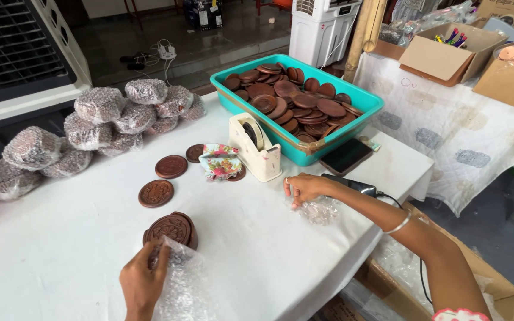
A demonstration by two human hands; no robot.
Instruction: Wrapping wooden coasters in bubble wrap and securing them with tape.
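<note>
Wrapping a stack of carved wooden discs in bubble wrap on a white tabletop (pixel 60 249).

Nearest, the left hand (pixel 141 282) closes its fingers on a bubble-wrap sheet (pixel 182 285) drawn against the disc stack (pixel 172 229). The right hand (pixel 304 188), fingers loosely curled, rests on a smaller wrap scrap (pixel 321 209) beside the tape dispenser (pixel 256 147). The step in hand appears to be enclosing the stack; the next move likely calls for tape. Beyond lie loose discs (pixel 156 193), wrapped bundles (pixel 99 119) and a teal tray (pixel 361 122) of discs.
</note>
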